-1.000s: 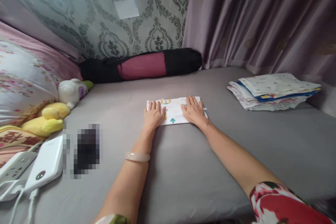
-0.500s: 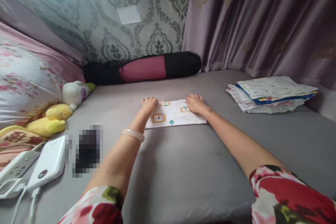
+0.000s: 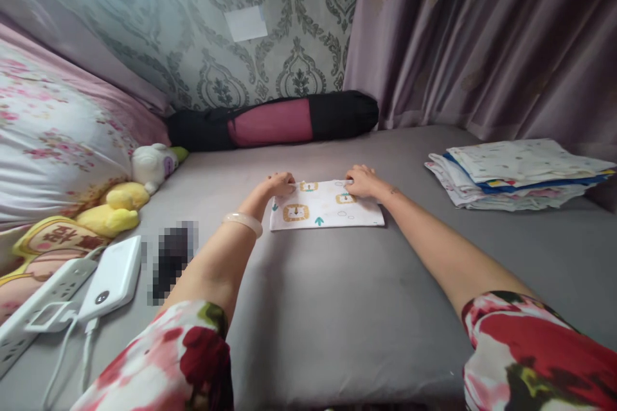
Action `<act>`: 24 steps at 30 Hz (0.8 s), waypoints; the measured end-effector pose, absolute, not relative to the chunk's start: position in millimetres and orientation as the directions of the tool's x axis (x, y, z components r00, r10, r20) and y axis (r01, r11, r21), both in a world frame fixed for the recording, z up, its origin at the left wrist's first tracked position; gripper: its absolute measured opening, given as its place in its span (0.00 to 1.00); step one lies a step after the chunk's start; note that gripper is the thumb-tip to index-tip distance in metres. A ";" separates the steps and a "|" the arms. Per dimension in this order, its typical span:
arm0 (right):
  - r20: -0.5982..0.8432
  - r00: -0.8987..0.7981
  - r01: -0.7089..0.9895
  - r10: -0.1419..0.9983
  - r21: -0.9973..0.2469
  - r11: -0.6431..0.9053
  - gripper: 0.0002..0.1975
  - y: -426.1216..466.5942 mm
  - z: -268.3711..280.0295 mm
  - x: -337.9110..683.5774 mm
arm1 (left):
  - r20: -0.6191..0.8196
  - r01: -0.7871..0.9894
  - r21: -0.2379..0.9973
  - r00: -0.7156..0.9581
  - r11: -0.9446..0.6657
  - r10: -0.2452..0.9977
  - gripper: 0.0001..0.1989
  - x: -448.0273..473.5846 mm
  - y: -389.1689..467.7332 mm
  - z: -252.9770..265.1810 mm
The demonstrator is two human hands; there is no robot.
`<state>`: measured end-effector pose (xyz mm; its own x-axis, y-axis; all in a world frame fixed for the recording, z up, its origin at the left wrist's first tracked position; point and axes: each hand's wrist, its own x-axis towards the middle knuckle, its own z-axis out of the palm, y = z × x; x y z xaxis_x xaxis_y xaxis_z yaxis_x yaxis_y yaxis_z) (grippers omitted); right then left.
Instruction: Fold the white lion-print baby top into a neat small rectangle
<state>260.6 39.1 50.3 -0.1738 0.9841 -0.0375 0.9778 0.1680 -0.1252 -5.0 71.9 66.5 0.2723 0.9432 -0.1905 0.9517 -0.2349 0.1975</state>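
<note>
A folded white cloth (image 3: 328, 210) printed with yellow lion faces and green arrow shapes lies flat on the grey bed sheet (image 3: 347, 308). At its far left corner is my left hand (image 3: 280, 185), its fingers curled over the edge and thumb on the near side. My right hand (image 3: 362, 181) closes on the far edge toward the right in the same way. Both hands' fingertips are partly hidden behind the cloth. A pale bangle (image 3: 243, 223) circles my left wrist.
A stack of folded cloths (image 3: 520, 173) sits at the right. Along the wall lies a long black and maroon bag (image 3: 272, 122). At left are plush toys (image 3: 108, 213), a white power bank (image 3: 112, 279), a power strip (image 3: 45, 308), cables and a blurred dark object (image 3: 171, 263).
The view has shifted slightly, moving the left-hand items rightward in the picture. Both hands stay at the cloth's far edge, and the right fingers look more bent over it.
</note>
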 end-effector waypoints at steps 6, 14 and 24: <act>-0.043 -0.207 0.963 0.977 -0.184 0.196 0.15 34.9 62.9 264.1 | -0.118 0.928 0.251 0.312 -0.275 0.943 0.14 -11.9 55.0 76.6; -0.072 -0.301 0.930 0.951 -0.245 0.276 0.16 22.8 106.0 280.3 | -0.116 0.820 0.431 0.464 -0.376 0.878 0.16 -31.9 66.3 113.5; 0.066 -0.320 0.913 0.945 -0.245 0.326 0.15 17.0 157.3 293.8 | 0.090 0.740 0.507 0.465 -0.442 0.881 0.14 -32.7 62.9 160.1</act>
